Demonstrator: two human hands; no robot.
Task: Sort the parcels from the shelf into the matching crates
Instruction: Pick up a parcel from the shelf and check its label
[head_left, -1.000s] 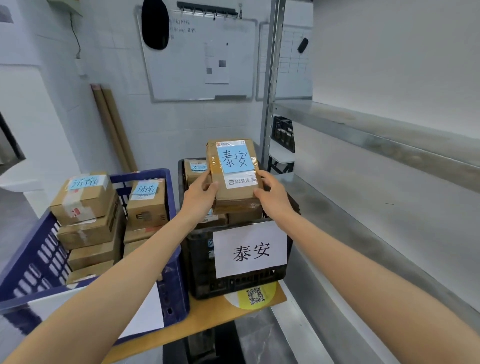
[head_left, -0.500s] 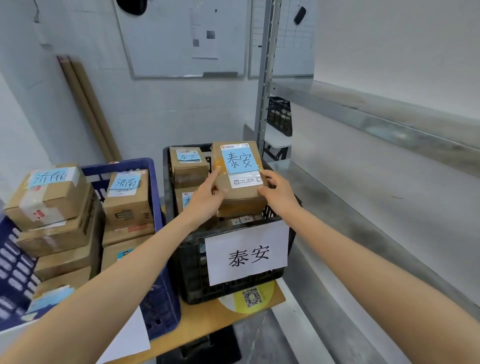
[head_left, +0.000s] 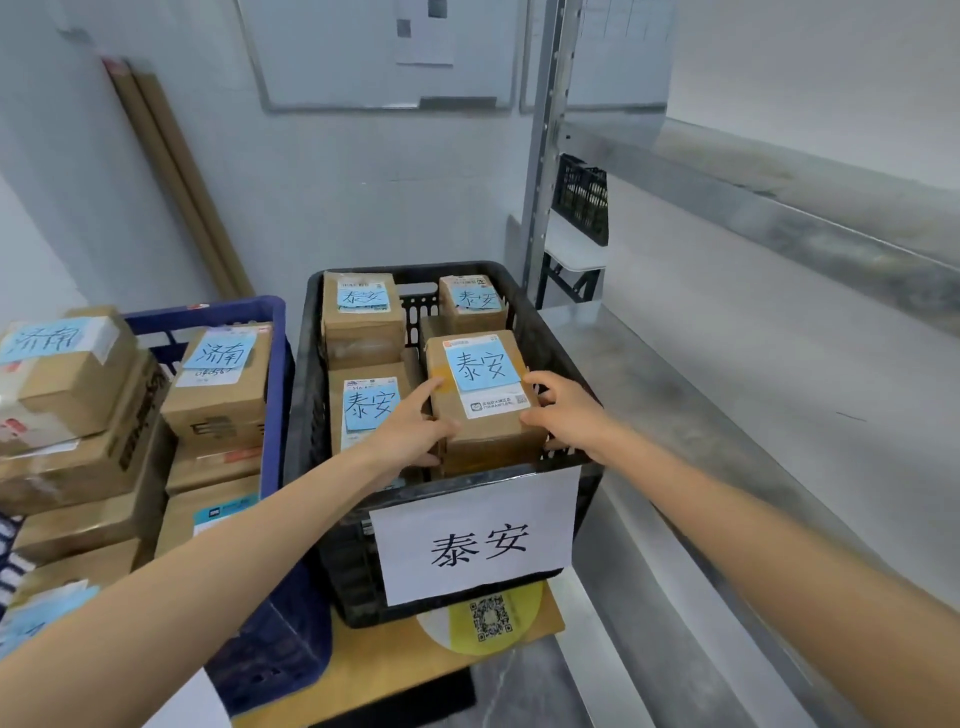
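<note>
A brown cardboard parcel with a blue handwritten note sits inside the black crate, at its front right. My left hand grips the parcel's left side and my right hand grips its right side. The crate's front carries a white paper sign with the same two characters as the note. Three more parcels with matching blue notes lie in the black crate.
A blue crate on the left holds several stacked parcels with a different blue label. Both crates stand on a wooden board. A bare metal shelf runs along the right, its upright post behind the black crate.
Both hands have lowered the parcel from above the black crate down into its front right corner. The view has tilted down and closer to the crates.
</note>
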